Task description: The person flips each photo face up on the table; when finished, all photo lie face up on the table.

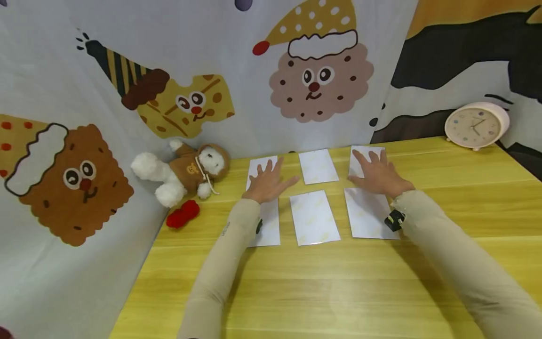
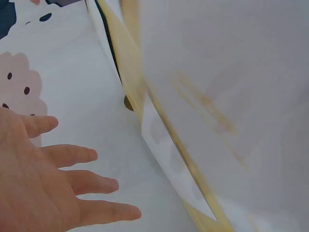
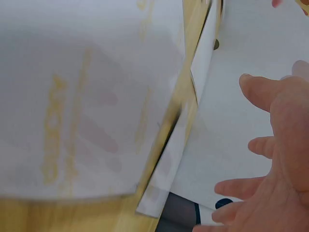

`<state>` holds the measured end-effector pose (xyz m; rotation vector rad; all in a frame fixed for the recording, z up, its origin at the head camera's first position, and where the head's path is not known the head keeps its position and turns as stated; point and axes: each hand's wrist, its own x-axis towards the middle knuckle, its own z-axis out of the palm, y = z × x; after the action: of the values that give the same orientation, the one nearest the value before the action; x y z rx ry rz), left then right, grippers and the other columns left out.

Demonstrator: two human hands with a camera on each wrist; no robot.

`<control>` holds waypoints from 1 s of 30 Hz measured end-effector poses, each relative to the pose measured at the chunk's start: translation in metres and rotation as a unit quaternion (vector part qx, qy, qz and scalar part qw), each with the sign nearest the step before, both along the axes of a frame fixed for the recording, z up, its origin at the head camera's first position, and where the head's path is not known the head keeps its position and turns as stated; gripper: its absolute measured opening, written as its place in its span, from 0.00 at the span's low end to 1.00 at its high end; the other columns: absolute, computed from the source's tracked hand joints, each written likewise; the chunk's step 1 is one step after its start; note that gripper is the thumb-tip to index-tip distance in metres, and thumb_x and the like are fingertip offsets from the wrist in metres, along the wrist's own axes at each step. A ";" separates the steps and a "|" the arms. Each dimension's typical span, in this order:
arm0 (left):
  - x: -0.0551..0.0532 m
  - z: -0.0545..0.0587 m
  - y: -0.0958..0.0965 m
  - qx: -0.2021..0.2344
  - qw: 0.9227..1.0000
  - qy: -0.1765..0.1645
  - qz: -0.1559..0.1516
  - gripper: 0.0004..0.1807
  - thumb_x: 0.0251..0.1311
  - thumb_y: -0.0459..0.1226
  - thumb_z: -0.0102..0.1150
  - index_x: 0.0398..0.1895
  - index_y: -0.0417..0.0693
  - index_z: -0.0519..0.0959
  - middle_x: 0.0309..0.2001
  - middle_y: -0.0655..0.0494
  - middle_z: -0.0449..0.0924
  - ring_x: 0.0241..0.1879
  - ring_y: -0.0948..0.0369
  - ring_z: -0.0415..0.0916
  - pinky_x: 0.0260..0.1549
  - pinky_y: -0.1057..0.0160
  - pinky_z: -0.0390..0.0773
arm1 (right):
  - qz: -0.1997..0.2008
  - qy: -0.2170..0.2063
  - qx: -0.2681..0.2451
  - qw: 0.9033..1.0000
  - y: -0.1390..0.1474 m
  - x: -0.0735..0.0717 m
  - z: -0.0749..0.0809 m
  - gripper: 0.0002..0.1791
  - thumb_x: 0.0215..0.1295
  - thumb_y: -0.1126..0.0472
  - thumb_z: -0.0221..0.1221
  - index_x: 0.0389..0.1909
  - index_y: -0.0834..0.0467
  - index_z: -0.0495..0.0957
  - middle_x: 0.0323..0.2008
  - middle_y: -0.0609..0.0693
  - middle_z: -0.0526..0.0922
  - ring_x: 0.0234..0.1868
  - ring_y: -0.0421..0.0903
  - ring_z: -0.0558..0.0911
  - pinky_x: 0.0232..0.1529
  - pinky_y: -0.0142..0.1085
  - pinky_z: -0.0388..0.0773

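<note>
Holding my left hand (image 1: 267,182) and right hand (image 1: 380,173) spread wide over the far left sheet (image 1: 254,165) and far right sheet (image 1: 365,150), I'd best touch lightly, palms flat, against sliding.

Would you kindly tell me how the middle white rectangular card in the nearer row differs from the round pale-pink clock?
The white rectangular card lies flat, while the round pale-pink clock stands upright. The card has straight edges; the clock, a curved rim. The card bears faint yellowish marks, whereas the clock shows small coloured dots. Both rest on the yellow wood-grain table.
</note>
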<state>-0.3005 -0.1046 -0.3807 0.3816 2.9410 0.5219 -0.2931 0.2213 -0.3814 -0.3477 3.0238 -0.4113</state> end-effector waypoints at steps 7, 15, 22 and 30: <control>-0.011 0.004 0.018 0.049 0.999 -0.010 -0.013 0.53 0.59 0.79 0.31 0.82 0.67 0.38 0.83 0.44 0.37 0.80 0.36 0.35 0.74 0.29 0.44 | 0.021 0.015 -0.010 1.000 0.013 -0.008 0.010 0.45 0.73 0.46 0.55 0.79 0.63 0.46 0.72 0.82 0.49 0.71 0.86 0.43 0.67 0.76 0.51; -0.011 -0.005 0.040 0.114 0.991 -0.019 -0.070 0.39 0.75 0.56 0.45 0.81 0.50 0.50 0.80 0.50 0.54 0.80 0.52 0.51 0.78 0.51 0.54 | 0.011 -0.018 -0.038 0.999 0.028 -0.012 -0.007 0.43 0.74 0.47 0.54 0.77 0.68 0.49 0.72 0.79 0.53 0.73 0.76 0.54 0.71 0.70 0.55; -0.016 -0.012 0.070 0.202 0.975 -0.044 -0.076 0.33 0.74 0.49 0.49 0.78 0.52 0.58 0.75 0.47 0.65 0.74 0.50 0.64 0.73 0.49 0.65 | 0.003 -0.033 -0.062 0.998 0.040 -0.013 -0.014 0.42 0.76 0.47 0.51 0.76 0.72 0.48 0.70 0.79 0.58 0.71 0.75 0.58 0.71 0.68 0.56; -0.026 -0.011 0.111 0.284 0.953 -0.083 -0.060 0.29 0.74 0.49 0.48 0.75 0.53 0.64 0.75 0.49 0.66 0.74 0.51 0.65 0.70 0.50 0.69 | -0.049 -0.034 -0.119 0.991 0.065 -0.023 -0.012 0.42 0.77 0.45 0.47 0.75 0.74 0.49 0.65 0.80 0.64 0.65 0.74 0.67 0.66 0.67 0.65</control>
<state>-0.3269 0.0063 -0.3918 0.5363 2.5373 1.3112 -0.3161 0.2863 -0.3934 -0.1944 2.9376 -0.7773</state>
